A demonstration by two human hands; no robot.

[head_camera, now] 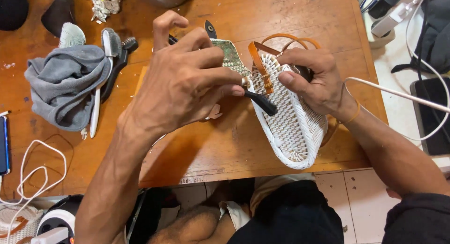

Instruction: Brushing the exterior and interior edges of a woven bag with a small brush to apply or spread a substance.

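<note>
White woven bag (293, 127) between both hands.

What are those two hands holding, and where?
Right hand grips the white woven bag at its top rim; left hand holds a black-handled tool by the handle.

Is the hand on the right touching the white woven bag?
Touching. In the head view, the right hand grips the rim of the white woven bag, its thumb pressed flat on the weave beside the tan leather strap.
</note>
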